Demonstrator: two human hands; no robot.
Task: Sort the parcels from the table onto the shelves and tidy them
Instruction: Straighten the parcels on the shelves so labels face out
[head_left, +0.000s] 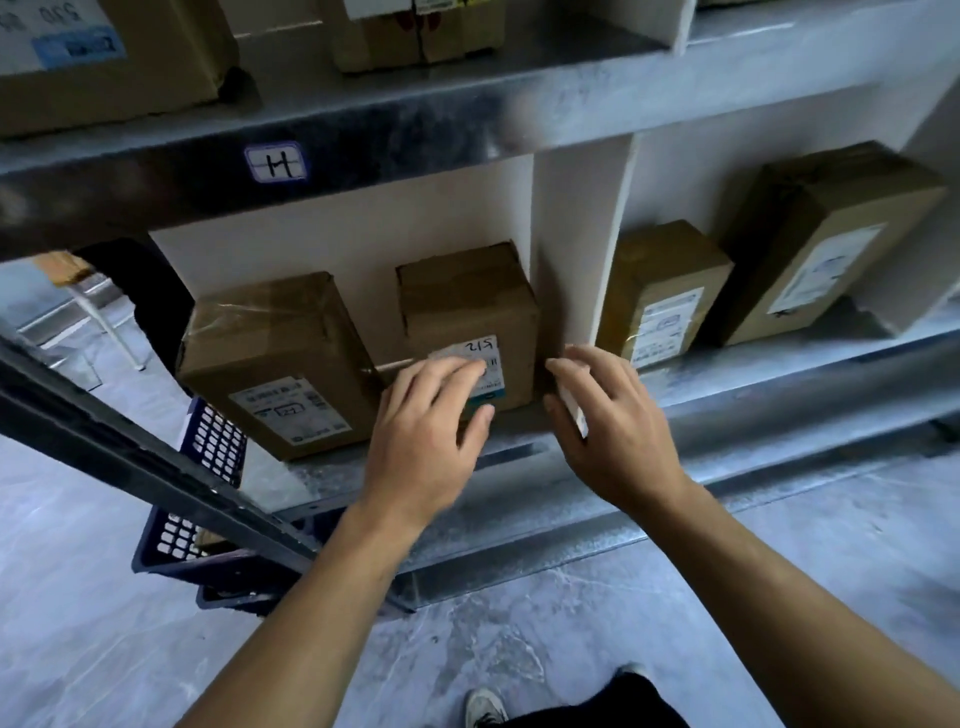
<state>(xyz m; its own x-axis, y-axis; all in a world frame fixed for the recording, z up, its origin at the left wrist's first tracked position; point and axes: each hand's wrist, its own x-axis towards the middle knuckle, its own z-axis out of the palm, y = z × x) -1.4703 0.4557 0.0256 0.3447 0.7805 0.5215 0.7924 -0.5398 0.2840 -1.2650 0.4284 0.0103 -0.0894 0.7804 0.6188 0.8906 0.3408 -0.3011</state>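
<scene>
Cardboard parcel (467, 306), open left hand (426, 431) on its label (475, 351); right hand (608, 415) spread wide just beside.

The lower metal shelf (753, 374) is carrying four brown parcels. A white divider (576, 249) is splitting it. Left of it, a taped parcel (275, 358) and a parcel marked 215 (462, 301) are standing side by side (the latter just beside the divider). Right of it, a small parcel (665, 291) and a taller parcel (826, 239) are standing near each other. The upper shelf (467, 119), tagged H (275, 162), is holding a large carton (130, 67) at left and a smaller carton (415, 41) mid-shelf.
</scene>
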